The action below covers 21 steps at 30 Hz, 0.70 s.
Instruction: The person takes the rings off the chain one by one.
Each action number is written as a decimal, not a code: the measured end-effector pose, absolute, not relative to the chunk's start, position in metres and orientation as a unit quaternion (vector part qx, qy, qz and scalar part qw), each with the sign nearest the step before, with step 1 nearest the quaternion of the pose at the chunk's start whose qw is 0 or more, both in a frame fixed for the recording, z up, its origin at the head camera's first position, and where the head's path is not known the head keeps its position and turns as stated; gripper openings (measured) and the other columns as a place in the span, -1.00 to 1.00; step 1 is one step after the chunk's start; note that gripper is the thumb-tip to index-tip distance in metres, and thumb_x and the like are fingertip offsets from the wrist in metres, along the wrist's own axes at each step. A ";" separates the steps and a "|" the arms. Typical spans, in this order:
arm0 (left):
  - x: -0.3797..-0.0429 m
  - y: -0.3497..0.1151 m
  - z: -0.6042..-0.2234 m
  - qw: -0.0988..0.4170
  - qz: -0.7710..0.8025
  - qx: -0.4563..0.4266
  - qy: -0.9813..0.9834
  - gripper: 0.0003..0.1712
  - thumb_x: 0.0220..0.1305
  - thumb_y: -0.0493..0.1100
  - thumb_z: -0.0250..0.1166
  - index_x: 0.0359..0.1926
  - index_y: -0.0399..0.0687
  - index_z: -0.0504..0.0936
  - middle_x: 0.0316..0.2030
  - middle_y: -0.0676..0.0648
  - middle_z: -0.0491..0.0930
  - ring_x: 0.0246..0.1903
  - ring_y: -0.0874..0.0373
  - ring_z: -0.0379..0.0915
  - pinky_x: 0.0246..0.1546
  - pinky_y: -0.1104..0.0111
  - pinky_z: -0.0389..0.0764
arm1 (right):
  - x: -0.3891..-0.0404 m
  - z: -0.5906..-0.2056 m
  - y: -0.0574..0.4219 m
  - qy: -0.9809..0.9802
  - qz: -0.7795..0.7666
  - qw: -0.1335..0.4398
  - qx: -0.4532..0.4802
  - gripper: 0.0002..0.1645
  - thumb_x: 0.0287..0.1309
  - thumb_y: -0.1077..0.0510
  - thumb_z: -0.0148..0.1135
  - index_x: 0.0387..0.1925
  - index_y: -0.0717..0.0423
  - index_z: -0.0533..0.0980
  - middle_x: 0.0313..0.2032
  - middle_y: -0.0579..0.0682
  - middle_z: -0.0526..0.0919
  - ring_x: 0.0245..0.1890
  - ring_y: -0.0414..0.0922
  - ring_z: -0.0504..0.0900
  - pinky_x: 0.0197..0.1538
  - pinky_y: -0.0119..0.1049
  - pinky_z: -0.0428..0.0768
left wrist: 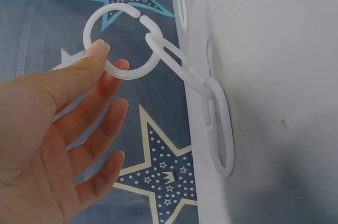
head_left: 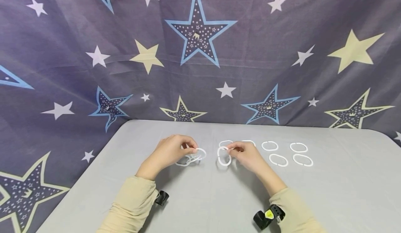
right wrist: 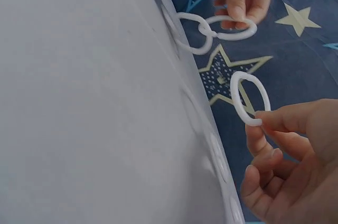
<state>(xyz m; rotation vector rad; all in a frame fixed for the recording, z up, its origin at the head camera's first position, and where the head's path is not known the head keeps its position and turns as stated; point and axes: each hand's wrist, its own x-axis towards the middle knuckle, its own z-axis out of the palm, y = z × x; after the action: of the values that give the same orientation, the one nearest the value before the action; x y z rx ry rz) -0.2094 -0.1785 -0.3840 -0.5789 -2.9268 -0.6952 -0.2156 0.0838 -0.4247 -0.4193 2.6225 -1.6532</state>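
Note:
My left hand (head_left: 170, 152) pinches a white oval plastic link (left wrist: 87, 31) between thumb and index finger; the other fingers are loosely bent. A second link (left wrist: 182, 73) hooks through it and slopes down to a third link (left wrist: 228, 139) at the tabletop, forming a short chain. To the right, my right hand (head_left: 247, 154) pinches a single white link (right wrist: 235, 94) by its lower end, above the table. This link stands roughly upright and apart from the chain. A small gap shows in the ring of the link at my left hand.
Several loose white links lie on the grey table (head_left: 200, 205), among them a near one (head_left: 278, 165) and a far one (head_left: 270, 142) right of my right hand. Others lie partly behind that hand. A star-patterned cloth (head_left: 244, 76) hangs behind the table and along its left side.

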 end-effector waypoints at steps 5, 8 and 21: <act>-0.210 -0.178 -0.385 0.038 -0.227 -0.189 -0.955 -0.94 0.18 0.02 0.43 -0.30 0.32 0.74 -0.43 0.33 0.59 -0.35 0.36 0.45 -0.28 0.24 0.42 | -0.219 -0.423 0.095 0.849 -0.503 -0.009 -0.164 -0.80 0.18 0.29 0.26 -0.19 0.34 0.66 -0.46 0.02 0.64 -0.51 -0.22 0.44 -0.40 -0.37 0.41; -0.210 -0.178 -0.386 0.040 -0.228 -0.188 -0.954 -0.94 0.18 0.01 0.43 -0.30 0.31 0.74 -0.43 0.32 0.59 -0.36 0.35 0.45 -0.30 0.25 0.42 | -0.222 -0.422 0.102 0.855 -0.482 -0.018 -0.192 -0.81 0.21 0.28 0.27 -0.19 0.32 0.67 -0.35 0.06 0.70 -0.42 -0.19 0.49 -0.32 -0.34 0.45; -0.208 -0.179 -0.383 0.043 -0.229 -0.184 -0.955 -0.95 0.18 0.01 0.44 -0.30 0.30 0.74 -0.43 0.31 0.59 -0.34 0.34 0.45 -0.30 0.24 0.42 | -0.229 -0.419 0.123 0.882 -0.436 -0.008 -0.181 -0.78 0.22 0.24 0.30 -0.17 0.31 0.67 -0.31 0.07 0.71 -0.38 -0.17 0.53 -0.25 -0.26 0.48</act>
<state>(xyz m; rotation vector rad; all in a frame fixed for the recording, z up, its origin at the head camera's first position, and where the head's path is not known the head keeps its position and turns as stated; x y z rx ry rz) -0.2080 -0.1793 -0.3828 -0.5641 -2.9211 -0.6992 -0.2293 0.1226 -0.4185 -0.5707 2.7833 -1.3762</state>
